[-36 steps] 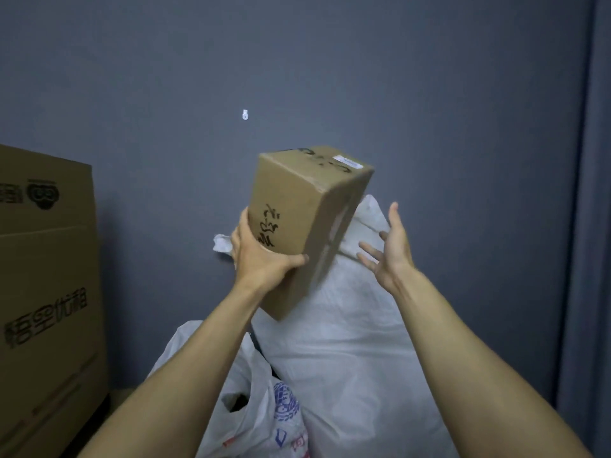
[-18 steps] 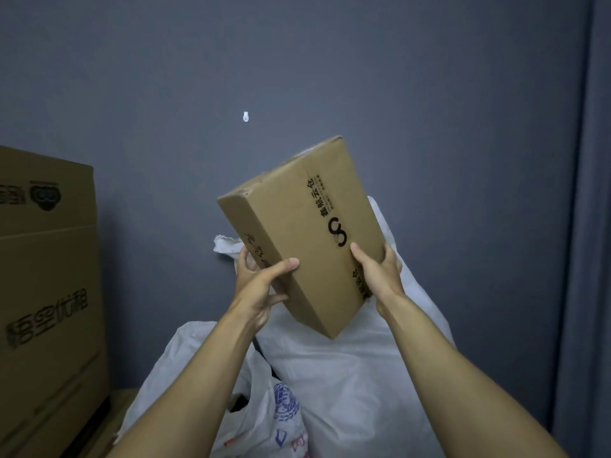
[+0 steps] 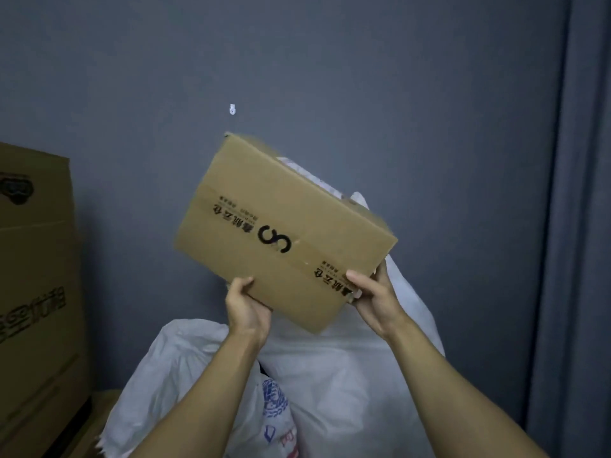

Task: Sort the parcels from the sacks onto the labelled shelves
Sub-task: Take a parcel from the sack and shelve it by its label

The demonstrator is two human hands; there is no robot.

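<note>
A plain grey wall (image 3: 330, 61) fills the background, with a small white hook (image 3: 232, 109) on it. Low against the wall slump the white sacks (image 3: 347, 375), which serve as the landmark here. Left of the sacks stands a large printed carton (image 3: 36, 276); right of the sacks hangs a grey curtain (image 3: 582, 226).

The parcel (image 3: 284, 233), a brown cardboard box, is held in the air directly above the sacks and clear of them. Its long axis slants from upper left down to lower right, with the printed face towards the camera. Both hands take it from below. The left hand (image 3: 246, 305) grips the lower long edge, thumb on the printed face. The right hand (image 3: 373, 295) grips the lower right corner, thumb likewise on front.

A pale label shows only edge-on on the far upper face, so reading it probably calls for tipping that face towards the person. No shelf is in view.
</note>
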